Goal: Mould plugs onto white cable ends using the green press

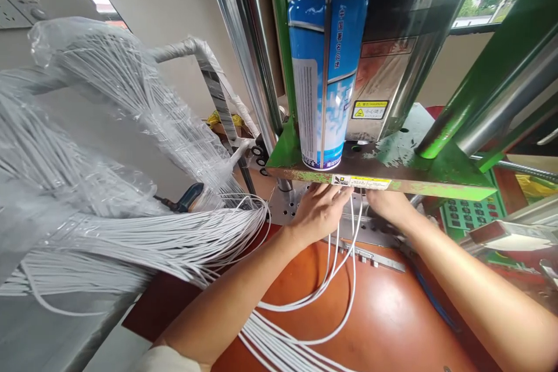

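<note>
Both hands reach under the front edge of a green machine plate [440, 189]. My left hand [320, 212] lies palm down beside several white cables [335, 261], its fingertips hidden beneath the plate. On the other side of these cables is my right hand [386, 204], with its fingers out of sight under the same edge. What either hand holds cannot be made out. The cables run from under the plate and curve down over the red-brown tabletop [392, 319]. A blue and white spray can [326, 81] stands upright on the plate above my hands.
Large bundles of white cable [143, 238], partly wrapped in clear plastic, fill the left side. Metal columns [248, 40] rise behind the plate. A metal strip [375, 258] lies in front of the machine, and a green button panel [473, 212] sits at the right.
</note>
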Demonstrator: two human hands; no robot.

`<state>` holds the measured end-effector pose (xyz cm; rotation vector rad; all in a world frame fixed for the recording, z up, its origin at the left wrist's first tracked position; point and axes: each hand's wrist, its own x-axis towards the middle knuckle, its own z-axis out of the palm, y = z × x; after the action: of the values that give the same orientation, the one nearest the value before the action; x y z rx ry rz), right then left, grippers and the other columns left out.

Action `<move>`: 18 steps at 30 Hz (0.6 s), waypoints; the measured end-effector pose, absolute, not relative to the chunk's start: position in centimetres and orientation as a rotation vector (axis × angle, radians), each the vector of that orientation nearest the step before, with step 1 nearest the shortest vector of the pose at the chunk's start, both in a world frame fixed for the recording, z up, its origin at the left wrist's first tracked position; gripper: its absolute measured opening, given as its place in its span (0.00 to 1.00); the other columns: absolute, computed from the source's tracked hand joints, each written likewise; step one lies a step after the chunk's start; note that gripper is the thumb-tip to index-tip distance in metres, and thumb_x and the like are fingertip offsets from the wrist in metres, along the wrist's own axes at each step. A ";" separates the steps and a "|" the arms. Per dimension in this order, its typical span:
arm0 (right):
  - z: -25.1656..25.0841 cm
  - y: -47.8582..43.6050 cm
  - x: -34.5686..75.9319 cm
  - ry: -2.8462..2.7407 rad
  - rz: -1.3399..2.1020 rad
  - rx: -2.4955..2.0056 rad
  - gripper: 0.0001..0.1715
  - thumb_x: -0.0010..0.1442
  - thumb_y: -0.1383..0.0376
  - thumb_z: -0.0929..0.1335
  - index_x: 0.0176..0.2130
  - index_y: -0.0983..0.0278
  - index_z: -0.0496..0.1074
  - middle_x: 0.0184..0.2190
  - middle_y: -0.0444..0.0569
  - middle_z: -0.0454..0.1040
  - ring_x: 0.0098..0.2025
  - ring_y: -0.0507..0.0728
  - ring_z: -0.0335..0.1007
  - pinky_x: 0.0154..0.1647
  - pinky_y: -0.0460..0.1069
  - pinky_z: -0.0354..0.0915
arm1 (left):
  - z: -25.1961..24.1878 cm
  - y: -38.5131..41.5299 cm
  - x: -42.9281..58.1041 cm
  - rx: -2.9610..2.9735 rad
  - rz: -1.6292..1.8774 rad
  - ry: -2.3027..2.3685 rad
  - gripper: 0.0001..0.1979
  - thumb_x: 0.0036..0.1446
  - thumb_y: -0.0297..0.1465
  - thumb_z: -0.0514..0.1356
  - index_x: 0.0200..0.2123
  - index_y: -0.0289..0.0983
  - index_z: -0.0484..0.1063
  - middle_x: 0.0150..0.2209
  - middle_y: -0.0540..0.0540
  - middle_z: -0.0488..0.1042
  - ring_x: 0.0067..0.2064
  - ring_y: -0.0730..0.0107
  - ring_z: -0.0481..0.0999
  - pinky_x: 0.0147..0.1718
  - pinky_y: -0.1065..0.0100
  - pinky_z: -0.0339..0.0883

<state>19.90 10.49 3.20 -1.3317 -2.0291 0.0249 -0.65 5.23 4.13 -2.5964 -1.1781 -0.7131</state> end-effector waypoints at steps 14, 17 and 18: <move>0.9 6.0 15.3 -2.212 -0.434 -1.573 0.14 0.69 0.68 0.60 0.45 0.68 0.73 0.40 0.58 0.77 0.43 0.65 0.67 0.52 0.59 0.53 | 1.1 6.9 1.1 -2.457 -0.692 -1.355 0.16 0.67 0.27 0.52 0.53 0.35 0.74 0.54 0.38 0.78 0.58 0.51 0.73 0.60 0.50 0.61; 1.5 5.4 15.5 -2.179 -0.445 -1.567 0.14 0.69 0.68 0.61 0.50 0.67 0.72 0.44 0.57 0.77 0.47 0.64 0.66 0.52 0.57 0.53 | 1.3 6.8 0.5 -2.521 -0.765 -1.362 0.18 0.65 0.25 0.52 0.55 0.37 0.73 0.56 0.39 0.77 0.58 0.53 0.73 0.60 0.50 0.63; 1.8 5.0 15.7 -2.159 -0.462 -1.575 0.15 0.69 0.67 0.62 0.51 0.66 0.72 0.45 0.57 0.76 0.48 0.65 0.65 0.50 0.57 0.53 | 1.5 6.6 0.2 -2.553 -0.797 -1.357 0.19 0.65 0.24 0.51 0.55 0.37 0.73 0.56 0.39 0.77 0.58 0.54 0.74 0.60 0.51 0.63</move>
<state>15.67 5.05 1.84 -1.5751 -2.1586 -0.4625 0.22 6.64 1.49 -2.5530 -1.3573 -0.7970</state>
